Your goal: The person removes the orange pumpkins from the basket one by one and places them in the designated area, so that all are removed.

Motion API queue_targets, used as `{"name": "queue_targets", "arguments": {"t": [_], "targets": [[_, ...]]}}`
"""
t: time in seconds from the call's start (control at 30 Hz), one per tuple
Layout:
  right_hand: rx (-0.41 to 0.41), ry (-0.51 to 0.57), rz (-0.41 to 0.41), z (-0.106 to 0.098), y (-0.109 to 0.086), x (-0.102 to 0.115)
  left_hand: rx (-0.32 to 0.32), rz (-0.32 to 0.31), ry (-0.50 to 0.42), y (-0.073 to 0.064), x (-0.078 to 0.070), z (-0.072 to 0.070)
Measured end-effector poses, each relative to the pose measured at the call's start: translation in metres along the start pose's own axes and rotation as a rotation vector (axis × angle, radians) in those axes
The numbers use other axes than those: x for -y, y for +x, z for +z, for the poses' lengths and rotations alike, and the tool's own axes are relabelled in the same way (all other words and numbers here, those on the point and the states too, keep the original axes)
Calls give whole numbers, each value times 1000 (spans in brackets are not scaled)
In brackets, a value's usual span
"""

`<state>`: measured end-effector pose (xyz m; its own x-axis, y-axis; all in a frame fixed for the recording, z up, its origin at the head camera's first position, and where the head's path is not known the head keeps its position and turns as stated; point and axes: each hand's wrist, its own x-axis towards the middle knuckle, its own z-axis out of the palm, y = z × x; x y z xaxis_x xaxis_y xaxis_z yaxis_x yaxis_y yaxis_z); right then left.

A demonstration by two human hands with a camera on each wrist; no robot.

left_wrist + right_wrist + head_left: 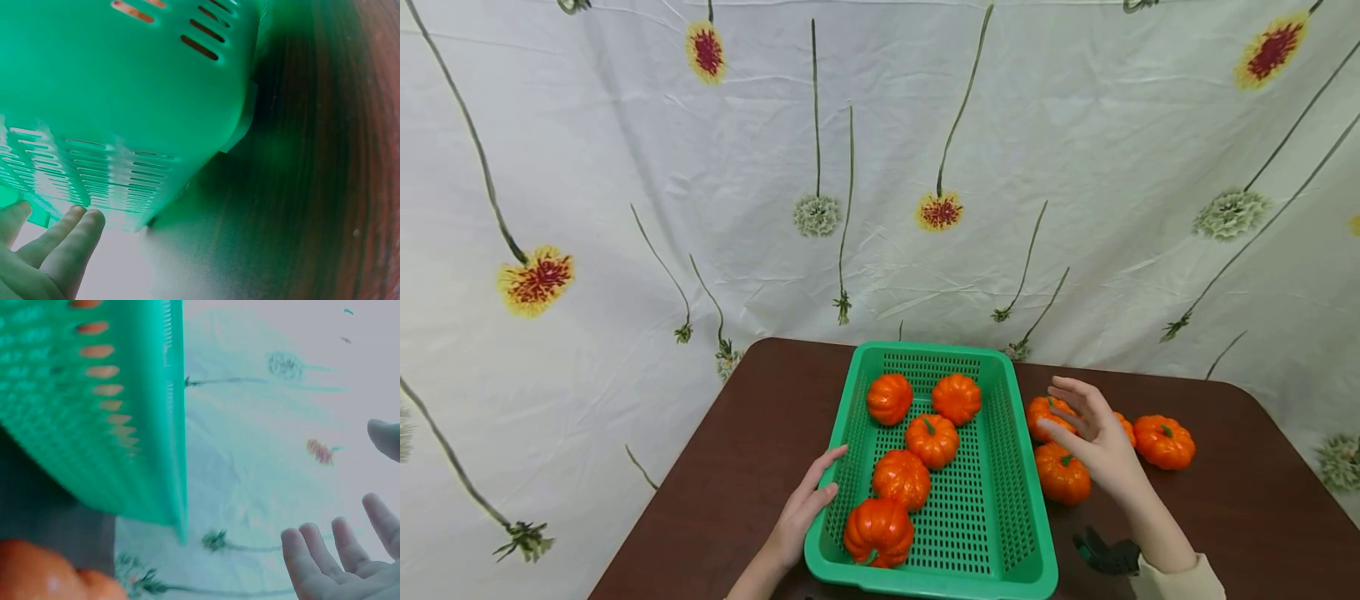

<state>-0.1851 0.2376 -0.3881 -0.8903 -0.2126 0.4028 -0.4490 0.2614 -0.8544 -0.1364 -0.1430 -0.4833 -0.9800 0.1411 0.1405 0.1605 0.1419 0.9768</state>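
Observation:
A green plastic basket stands on the table with several small orange pumpkins in it, one of them a pumpkin with a green stem. My left hand rests against the basket's left side, fingers extended along its rim; the left wrist view shows fingertips by the slotted wall. To the right of the basket, my right hand hovers above several more pumpkins, its fingers spread and holding nothing. Nearest below it lies a pumpkin; another pumpkin lies farther right. The hand partly hides the pumpkins behind it.
The dark brown table has rounded far corners. Behind it hangs a white cloth printed with flowers and stems. A black strap is at the right wrist, beside a cream sleeve.

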Motion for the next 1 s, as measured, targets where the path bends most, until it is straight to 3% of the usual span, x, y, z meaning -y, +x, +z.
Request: {"name": "queue_targets", "arguments": {"t": [0.27, 0.47, 0.7, 1.0], "targets": [[129, -53, -53, 24, 19, 20, -15, -15, 0, 0, 1, 1], [243, -35, -68, 43, 32, 32, -15, -11, 5, 0, 0, 1], [354, -52, -37, 67, 43, 35, -14, -20, 2, 0, 0, 1], [557, -59, 15, 96, 51, 32, -19, -37, -17, 0, 1, 1]]}}
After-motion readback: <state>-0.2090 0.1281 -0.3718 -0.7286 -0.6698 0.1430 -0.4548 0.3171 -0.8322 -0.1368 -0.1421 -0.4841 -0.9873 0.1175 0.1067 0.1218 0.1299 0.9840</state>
